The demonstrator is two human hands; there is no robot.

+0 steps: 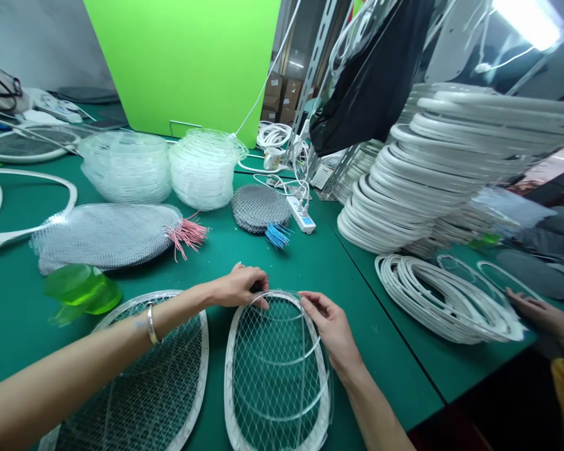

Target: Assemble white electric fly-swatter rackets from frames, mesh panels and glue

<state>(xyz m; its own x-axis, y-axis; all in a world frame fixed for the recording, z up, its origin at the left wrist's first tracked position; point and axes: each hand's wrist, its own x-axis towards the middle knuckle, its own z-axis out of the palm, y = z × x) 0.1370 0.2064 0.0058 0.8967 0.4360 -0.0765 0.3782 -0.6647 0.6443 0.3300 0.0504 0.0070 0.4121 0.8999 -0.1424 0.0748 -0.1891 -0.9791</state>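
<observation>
A white oval racket frame (230, 376) strung with metal mesh lies on the green table in front of me. Over it sits a clear plastic guard (286, 362) with curved ribs, its edge slightly off the frame along the right side. My left hand (242, 287) is closed, with thumb and fingers pinching the guard's top edge at left. On the top right, my right hand (331, 322) pinches the same guard's rim. Under my left forearm lies a second mesh-filled oval frame (203, 363). The lower ends of both frames run out of view.
Stacks of clear guards (202, 169) stand behind. Mesh piles with pink strands (188, 235) and blue strands (277, 235) lie before them, near a power strip (301, 214). Green film (82, 288) lies left. White frames tower (418, 169) at right, by another person's hand (540, 313).
</observation>
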